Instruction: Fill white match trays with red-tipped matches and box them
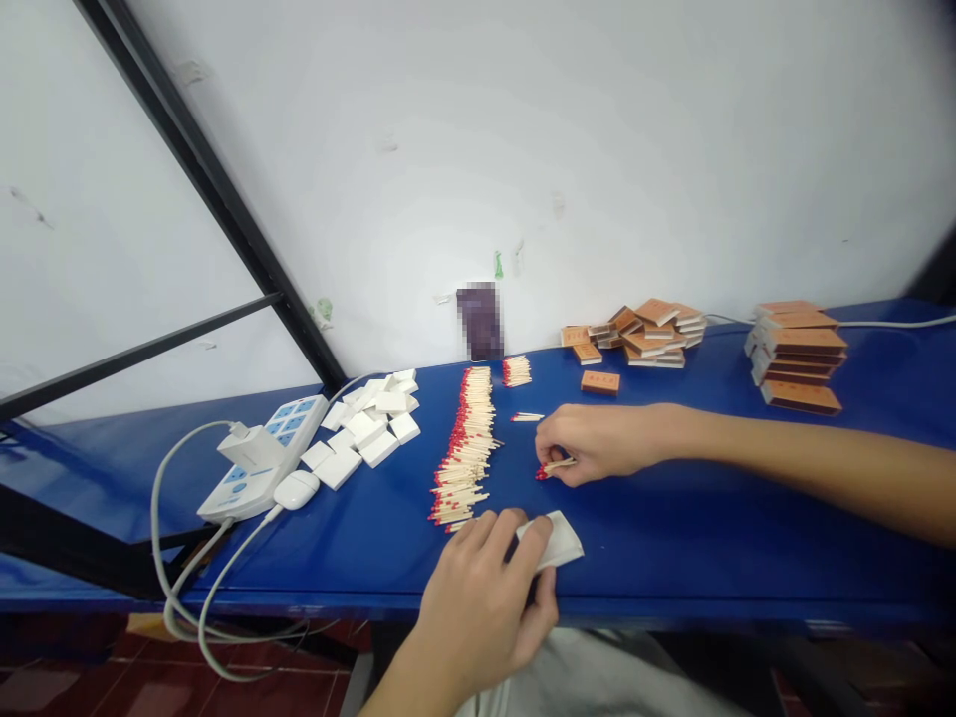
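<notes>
My left hand grips a white matchbox tray near the table's front edge, fingers over its left end. Whether anything lies in that tray I cannot tell. Just beyond it, my right hand pinches a few red-tipped matches low over the blue table. A couple of loose matches lie left of the right hand's knuckles. To the left of both hands runs a long row of matches, red heads mostly pointing left. A smaller bunch of matches sits beyond, close to the wall.
White trays are heaped at left, beside a power strip with a plugged-in charger, cables and a white earbud case. Orange matchboxes are piled against the wall; others are stacked at right. One matchbox lies alone.
</notes>
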Available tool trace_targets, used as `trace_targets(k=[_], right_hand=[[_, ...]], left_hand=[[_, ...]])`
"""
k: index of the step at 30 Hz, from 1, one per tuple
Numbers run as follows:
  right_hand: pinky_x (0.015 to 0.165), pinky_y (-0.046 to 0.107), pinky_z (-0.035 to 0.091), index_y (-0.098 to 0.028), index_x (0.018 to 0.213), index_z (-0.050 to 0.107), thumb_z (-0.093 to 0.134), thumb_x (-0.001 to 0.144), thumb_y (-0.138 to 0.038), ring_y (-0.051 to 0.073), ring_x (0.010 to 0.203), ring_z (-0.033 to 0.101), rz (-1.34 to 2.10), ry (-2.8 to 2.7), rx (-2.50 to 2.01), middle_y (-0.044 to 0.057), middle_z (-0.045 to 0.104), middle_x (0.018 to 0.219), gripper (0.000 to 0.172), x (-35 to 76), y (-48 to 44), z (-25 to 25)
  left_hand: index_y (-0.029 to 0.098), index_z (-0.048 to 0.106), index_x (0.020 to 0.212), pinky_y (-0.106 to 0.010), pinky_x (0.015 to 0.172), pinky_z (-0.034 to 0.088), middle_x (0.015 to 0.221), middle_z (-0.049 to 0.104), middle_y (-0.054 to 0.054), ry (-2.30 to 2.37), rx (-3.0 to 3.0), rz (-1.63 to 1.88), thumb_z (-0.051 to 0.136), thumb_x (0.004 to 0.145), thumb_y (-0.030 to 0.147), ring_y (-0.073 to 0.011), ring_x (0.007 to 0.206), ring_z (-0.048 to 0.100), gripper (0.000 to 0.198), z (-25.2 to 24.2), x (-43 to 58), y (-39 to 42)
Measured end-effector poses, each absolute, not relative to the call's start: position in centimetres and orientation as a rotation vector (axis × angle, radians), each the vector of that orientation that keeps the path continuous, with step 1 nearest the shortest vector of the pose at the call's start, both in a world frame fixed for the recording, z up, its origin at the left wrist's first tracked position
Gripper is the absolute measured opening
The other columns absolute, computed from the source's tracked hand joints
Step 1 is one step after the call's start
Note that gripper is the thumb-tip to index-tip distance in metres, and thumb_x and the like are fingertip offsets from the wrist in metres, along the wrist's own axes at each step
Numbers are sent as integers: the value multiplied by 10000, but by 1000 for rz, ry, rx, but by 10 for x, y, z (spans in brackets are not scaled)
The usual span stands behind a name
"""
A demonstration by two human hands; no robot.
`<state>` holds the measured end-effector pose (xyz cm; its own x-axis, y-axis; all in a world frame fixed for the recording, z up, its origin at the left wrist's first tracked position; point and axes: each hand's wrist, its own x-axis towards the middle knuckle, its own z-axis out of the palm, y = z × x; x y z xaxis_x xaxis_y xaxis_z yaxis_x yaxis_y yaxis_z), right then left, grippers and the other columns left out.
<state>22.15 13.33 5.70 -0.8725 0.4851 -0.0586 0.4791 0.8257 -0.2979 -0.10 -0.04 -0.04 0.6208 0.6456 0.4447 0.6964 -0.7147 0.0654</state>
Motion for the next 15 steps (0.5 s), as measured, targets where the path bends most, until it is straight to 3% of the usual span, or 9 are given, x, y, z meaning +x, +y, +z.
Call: trace_targets(k=[15], right_hand=[[657,260,340,-173,867,637,569,812,-191,185,802,537,454,-3053,-796,53,643,848,90,219,126,70]], left_hand=[[171,492,1296,-448,777,536,1119,592,-118,-1123,-2703,-665,427,942,237,-296,950,589,366,0,0,0]])
